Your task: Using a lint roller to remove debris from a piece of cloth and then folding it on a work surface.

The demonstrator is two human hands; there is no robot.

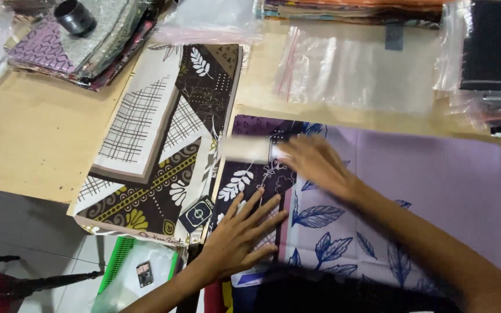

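Two hands are laid on a lilac printed cloth spread over a tan table.

The left hand [240, 232] is pressed flat, fingers spread and nothing gripped, on the dark patterned edge of the lilac cloth [436, 179], which is printed with blue leaves and lies at the right of the table [30, 139]. The right hand [314, 162] is blurred; a pale flat piece [244, 149] is seen at its fingertips, but whether it is gripped cannot be told. Just beside the left hand, a folded brown-and-cream patterned cloth [163, 139] is noted. Beyond, clear plastic bags [355, 69] and a stack of folded fabrics [82, 46] topped by a black cylinder [75, 16] are recorded.
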